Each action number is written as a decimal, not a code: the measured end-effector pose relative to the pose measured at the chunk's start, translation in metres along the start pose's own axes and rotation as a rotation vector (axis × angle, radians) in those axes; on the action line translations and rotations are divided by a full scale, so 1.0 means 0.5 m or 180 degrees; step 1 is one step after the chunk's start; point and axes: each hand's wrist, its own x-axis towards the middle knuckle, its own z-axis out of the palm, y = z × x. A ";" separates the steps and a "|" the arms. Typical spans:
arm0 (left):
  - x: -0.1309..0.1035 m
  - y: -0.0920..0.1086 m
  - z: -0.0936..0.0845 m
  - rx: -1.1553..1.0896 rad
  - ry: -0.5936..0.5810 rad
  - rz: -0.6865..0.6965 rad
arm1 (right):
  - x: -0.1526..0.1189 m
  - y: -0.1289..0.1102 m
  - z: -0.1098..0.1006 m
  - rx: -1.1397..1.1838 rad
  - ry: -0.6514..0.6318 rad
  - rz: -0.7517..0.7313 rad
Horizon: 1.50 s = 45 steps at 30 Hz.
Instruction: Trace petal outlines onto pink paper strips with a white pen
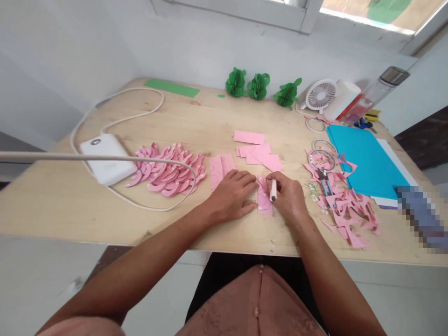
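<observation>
My right hand (289, 196) is closed around a white marker pen (273, 190), its tip over a small pink paper strip (265, 205) with curved lines drawn on it. My left hand (235, 195) lies flat with fingers stretched, its fingertips at the strip's left edge. Just beyond the left hand are pink strips with drawn curves (216, 171). Several blank pink paper pieces (259, 153) lie farther back. To the left is a heap of cut, curved pink paper petals (171, 170).
A white power bank (108, 161) with a looping cable stands left. Pink scraps (350, 214), scissors (325, 182) and tape rolls (316, 125) lie right, beside a blue folder (371, 161). Green paper shapes (258, 87), a small fan (321, 94) and a bottle (376, 93) line the back.
</observation>
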 end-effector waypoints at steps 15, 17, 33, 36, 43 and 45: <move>-0.002 -0.002 0.001 -0.0007 -0.0003 0.0023 | 0.001 0.009 0.007 0.0021 0.0028 -0.0025; -0.001 -0.002 0.001 0.0000 -0.0004 0.0036 | 0.001 0.008 0.007 0.0023 0.0049 0.0000; -0.001 -0.004 0.003 -0.0026 0.0011 0.0054 | 0.002 0.008 0.005 0.0002 0.0118 0.0070; 0.000 -0.003 0.002 -0.0046 0.0026 0.0049 | 0.002 0.010 0.006 -0.0039 0.0144 0.0038; 0.000 -0.003 0.002 -0.0040 0.0012 0.0026 | 0.001 0.008 0.005 0.0025 0.0155 0.0083; 0.000 -0.003 0.003 -0.0042 0.0007 0.0032 | 0.001 0.006 0.004 0.0049 0.0189 0.0107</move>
